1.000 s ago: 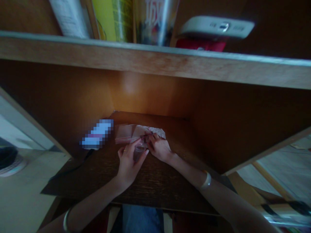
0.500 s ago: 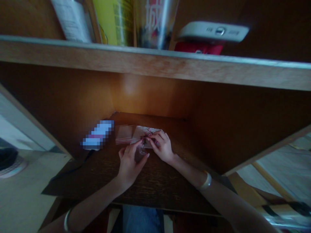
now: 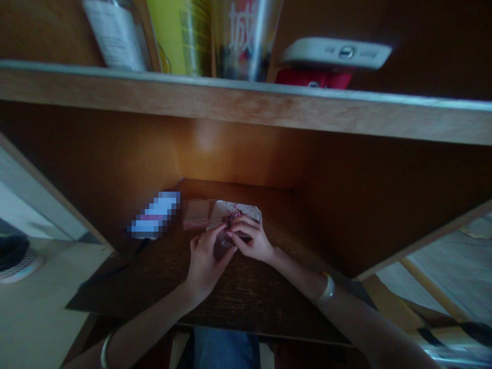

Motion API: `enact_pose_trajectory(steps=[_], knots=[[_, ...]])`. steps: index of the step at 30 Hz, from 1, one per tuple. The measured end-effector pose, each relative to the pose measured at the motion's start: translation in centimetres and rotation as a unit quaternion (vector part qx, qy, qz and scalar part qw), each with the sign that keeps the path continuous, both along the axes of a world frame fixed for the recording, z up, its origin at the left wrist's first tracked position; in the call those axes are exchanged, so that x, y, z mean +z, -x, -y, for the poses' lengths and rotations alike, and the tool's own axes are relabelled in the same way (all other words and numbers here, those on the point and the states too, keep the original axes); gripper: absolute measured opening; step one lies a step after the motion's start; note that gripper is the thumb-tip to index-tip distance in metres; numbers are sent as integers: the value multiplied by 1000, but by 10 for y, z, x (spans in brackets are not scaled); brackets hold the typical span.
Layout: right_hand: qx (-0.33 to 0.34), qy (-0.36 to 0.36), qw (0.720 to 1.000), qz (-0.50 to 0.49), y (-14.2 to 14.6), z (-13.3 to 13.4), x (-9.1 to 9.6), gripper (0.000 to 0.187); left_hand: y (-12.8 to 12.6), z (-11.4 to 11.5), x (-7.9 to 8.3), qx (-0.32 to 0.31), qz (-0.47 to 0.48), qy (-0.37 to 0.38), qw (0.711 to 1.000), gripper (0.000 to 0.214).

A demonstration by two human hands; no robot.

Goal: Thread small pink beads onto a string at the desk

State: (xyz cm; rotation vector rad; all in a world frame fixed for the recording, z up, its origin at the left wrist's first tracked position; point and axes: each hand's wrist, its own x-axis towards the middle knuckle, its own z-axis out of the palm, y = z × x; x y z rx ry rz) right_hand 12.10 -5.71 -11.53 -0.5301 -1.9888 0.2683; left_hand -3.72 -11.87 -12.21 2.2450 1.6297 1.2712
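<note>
My left hand (image 3: 205, 261) rests on the dark wooden desk (image 3: 246, 297) with thumb and fingers curled round a small clear plastic piece (image 3: 225, 239). My right hand (image 3: 251, 238) meets it from the right, fingertips pinched on a small dark reddish item (image 3: 229, 218) I cannot make out. Just beyond both hands lies a pile of small clear plastic bags (image 3: 198, 214) and a pale patterned packet (image 3: 246, 210). Each wrist wears a pale bangle.
A pixelated bluish object (image 3: 154, 215) lies left of the bags. A wooden shelf (image 3: 246, 105) spans overhead, carrying books, a yellow package, a cup and a white device (image 3: 338, 51). Cubicle side walls close in left and right. A white fan (image 3: 15, 256) sits at far left.
My right hand has drawn slightly toward me and nearer the left hand, fingertips now pinching together. The left hand has barely moved.
</note>
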Motion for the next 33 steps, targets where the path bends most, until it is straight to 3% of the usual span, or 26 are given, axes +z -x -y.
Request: enact_pose_trajectory(steps=[7,12,16,19,24,33], knots=[[6,11,1000,-5,0,0,-1,6,0,0,1,-2,5,3,1000,46],[-54,42,998,0,0,-1,1,12,0,1,5,0,24,0,1000,40],[-144,61,978,137,-2,-6,-2,25,0,3,7,-2,25,0,1000,38],[-168,59,947,269,-2,-9,-7,38,0,3,7,-4,27,5,1000,36],[-136,59,926,346,-2,-9,-10,36,0,3,6,-6,24,-5,1000,36],[-54,15,954,294,-2,-12,-9,24,-1,4,7,-7,16,7,1000,36]])
